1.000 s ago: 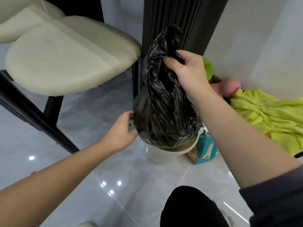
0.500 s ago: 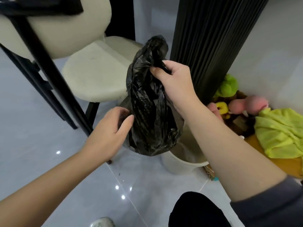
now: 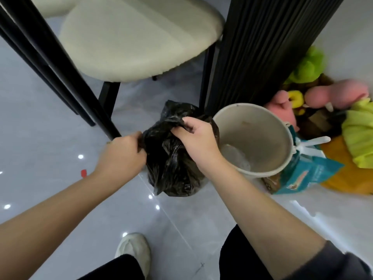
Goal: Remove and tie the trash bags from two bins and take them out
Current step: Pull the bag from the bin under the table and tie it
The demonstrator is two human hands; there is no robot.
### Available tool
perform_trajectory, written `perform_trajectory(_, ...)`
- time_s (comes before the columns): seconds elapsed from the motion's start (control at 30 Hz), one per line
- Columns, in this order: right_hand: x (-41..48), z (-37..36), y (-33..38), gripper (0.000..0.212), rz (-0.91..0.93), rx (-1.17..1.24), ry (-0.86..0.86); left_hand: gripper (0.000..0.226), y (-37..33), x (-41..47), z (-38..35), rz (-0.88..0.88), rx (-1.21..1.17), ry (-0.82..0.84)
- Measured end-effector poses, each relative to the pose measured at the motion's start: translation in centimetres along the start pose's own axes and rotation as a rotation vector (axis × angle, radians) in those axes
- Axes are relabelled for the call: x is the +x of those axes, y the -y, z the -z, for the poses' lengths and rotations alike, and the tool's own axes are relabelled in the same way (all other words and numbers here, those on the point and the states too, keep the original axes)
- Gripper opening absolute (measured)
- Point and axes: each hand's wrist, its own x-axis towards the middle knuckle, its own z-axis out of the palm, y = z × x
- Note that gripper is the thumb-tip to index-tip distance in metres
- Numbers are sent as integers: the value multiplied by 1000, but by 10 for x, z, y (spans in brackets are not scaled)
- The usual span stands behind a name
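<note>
Now | trash bag [image 3: 171, 170] out, beside bin [image 3: 264, 136] | left hand [image 3: 123, 156], right hand [image 3: 198, 140] gripping

The black trash bag [image 3: 171, 162] sits at the centre of the frame, out of its container and standing on the grey floor [image 3: 30, 138]. Its glossy plastic is crumpled and bulges with contents. The loose top is gathered upward; the left hand [image 3: 123, 156] grips the left edge and the right hand [image 3: 199, 142] pinches the top. Just beside it, right of centre, stands the round cream bin [image 3: 262, 134], unlined, its open mouth facing the camera, with faint stains on its inner wall and something pale at the bottom.
</note>
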Motion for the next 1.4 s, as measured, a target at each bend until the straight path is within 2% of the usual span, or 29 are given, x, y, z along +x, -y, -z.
perform_trajectory(0.07,-4,-7,-14,24,-32,25,2,18,15,3,-10,85,-78,120)
perform_trajectory(0.17,-6,-14,-32,19,-81,-12,0,35,23,-1,-24,214,-247,455)
perform_trajectory(0.23,-4,-17,-41,17,-120,-18,-20,51,18,-6,-32,251,-252,685)
perform_trajectory(0.3,-1,-20,-48,17,-153,-30,-30,52,18,-9,-47,293,-219,787)
perform_trajectory(0.4,1,-22,-55,18,-177,-49,-27,36,29,-3,-65,379,-157,667)
perform_trajectory(0.5,2,-14,-65,22,-193,-129,-18,30,42,3,-67,432,-182,658)
perform_trajectory(0.57,1,-5,-71,28,-197,-209,1,29,48,4,-65,413,-165,633)
perform_trajectory(0.63,1,2,-77,27,-204,-282,41,29,54,5,-64,367,-155,537)
perform_trajectory(0.73,3,11,-85,16,-205,-375,60,29,60,8,-62,322,-300,334)
perform_trajectory(0.9,4,5,-91,19,-263,-319,108,21,48,10,-58,316,-628,136)
perform_trajectory(0.97,2,1,-91,15,-271,-297,102,19,44,11,-59,289,-727,135)
perform_trajectory(1.03,0,-2,-88,25,-270,-253,87,24,41,10,-55,257,-792,159)
perform_trajectory(1.1,-2,-4,-84,32,-263,-214,149,32,35,9,-51,217,-827,192)
perform_trajectory(1.2,-5,-8,-82,19,-239,-197,275,39,25,8,-45,127,-838,232)
perform_trajectory(1.23,-6,-9,-81,15,-230,-192,297,37,24,8,-43,93,-828,243)
perform_trajectory(1.4,-9,-9,-81,33,-126,-281,304,14,29,11,-35,-4,-708,206)
